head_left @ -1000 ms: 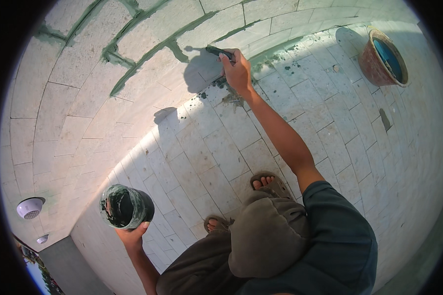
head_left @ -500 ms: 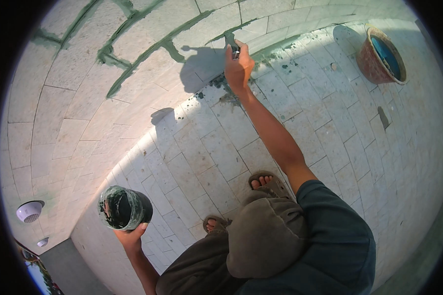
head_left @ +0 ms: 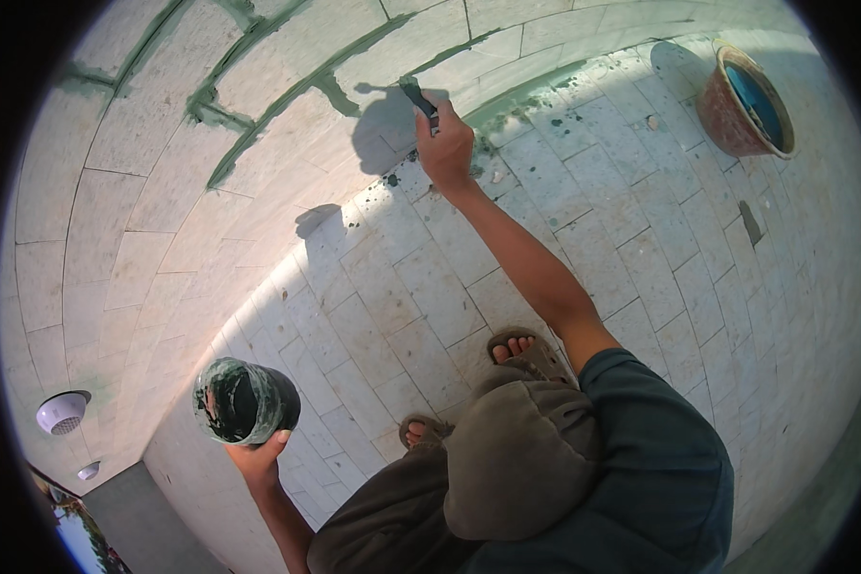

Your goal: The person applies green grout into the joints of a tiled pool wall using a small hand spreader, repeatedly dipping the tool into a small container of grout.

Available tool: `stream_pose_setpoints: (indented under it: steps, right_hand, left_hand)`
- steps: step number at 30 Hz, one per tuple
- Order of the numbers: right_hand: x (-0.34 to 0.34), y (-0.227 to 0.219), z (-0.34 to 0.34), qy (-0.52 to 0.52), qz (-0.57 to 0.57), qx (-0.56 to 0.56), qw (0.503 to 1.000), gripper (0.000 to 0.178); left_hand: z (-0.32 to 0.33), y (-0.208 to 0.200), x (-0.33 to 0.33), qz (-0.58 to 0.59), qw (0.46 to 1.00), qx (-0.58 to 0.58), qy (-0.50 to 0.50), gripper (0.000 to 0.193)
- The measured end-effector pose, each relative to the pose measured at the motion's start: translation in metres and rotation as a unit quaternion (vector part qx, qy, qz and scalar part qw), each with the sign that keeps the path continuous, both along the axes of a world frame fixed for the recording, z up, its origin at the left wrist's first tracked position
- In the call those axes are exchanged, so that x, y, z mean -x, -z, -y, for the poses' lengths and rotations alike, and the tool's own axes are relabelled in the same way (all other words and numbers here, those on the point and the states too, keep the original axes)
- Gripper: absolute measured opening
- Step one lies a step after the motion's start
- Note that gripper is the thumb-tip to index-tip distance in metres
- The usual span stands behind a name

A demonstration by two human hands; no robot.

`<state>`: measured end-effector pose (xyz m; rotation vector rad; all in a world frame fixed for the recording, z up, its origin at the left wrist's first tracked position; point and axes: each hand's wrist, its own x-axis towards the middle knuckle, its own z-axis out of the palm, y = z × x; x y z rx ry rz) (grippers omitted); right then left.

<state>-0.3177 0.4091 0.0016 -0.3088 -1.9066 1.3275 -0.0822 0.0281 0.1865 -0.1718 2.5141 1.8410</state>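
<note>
green paste (head_left: 218, 390) coated the inside and rim of a round tub (head_left: 285, 397), which the left hand (head_left: 256, 459) held above the tiled floor (head_left: 392, 297) at the lower left. the tub looked fairly light and stiff, though its wet load could shift if tipped; the smeared lip would probably be slippery, so its lower side seemed the better hold. that was where the left hand had it, thumb against the near side; the other fingers were mostly hidden, and how far they wrapped round could not be told.

a slim, flat-bladed tool (head_left: 417, 101) sat in the right hand (head_left: 445, 145), which was curled firmly round its dark handle, with thumb and forefinger up near the blade. it was likely light and rigid, best gripped by the handle, since the blade's end looked green with paste. its tip lay beside the tiled wall (head_left: 163, 115), near the lower end of a green joint line (head_left: 452, 53); whether it touched could not be told. the right arm (head_left: 536, 263) was extended forward, nearly straight, while the left forearm (head_left: 282, 517) angled up from the lower edge, the tub's mouth facing upward. a reddish bucket (head_left: 722, 120) stood well apart, far to the right.
</note>
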Motion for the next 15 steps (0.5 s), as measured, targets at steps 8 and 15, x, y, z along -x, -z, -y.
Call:
stream_pose_setpoints:
  steps: [8,15]
  right_hand:
    - [0.021,0.006,-0.003,-0.004,-0.049,0.137,0.989,0.025]
    - [0.001,0.004,0.021,-0.108,-0.027,0.150,0.982,0.025]
  left_hand:
    - [0.005,0.002,0.002,0.024,0.999,0.033,0.012,0.094]
    - [-0.011,-0.001,0.006,-0.014,1.000,-0.007,0.008,0.101]
